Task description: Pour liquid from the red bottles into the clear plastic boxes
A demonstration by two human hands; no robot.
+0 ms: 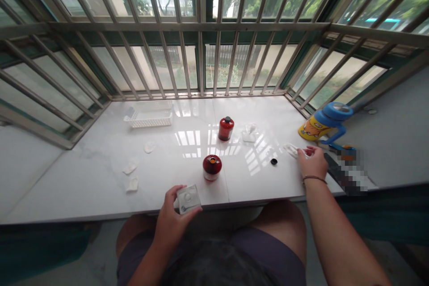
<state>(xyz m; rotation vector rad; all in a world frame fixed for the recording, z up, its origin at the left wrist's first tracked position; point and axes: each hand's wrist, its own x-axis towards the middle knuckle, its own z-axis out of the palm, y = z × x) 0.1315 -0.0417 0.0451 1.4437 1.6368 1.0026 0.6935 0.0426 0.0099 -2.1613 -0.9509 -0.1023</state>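
Note:
My left hand (172, 208) is closed around a small square clear glass container (188, 199) at the counter's front edge. A round shape shows in the glass. Over at the right, my right hand (313, 162) has its fingers closed on a thin, crumpled white tissue-like piece (291, 149). An uncapped red bottle (212, 169) stands upright ahead of my left hand. Behind it is another red bottle (226, 128) with a black cap on. A small black cap (274, 161) lies left of my right hand. Beside the rear bottle sits a clear glass piece (250, 133).
A white perforated basket (150, 118) stands at the back left of the white counter (90, 178). White scraps (132, 184) lie at the left. A blue and yellow tumbler (323, 123) and a dark phone-like slab (338, 172) are at the right. Metal window bars (201, 27) border the back.

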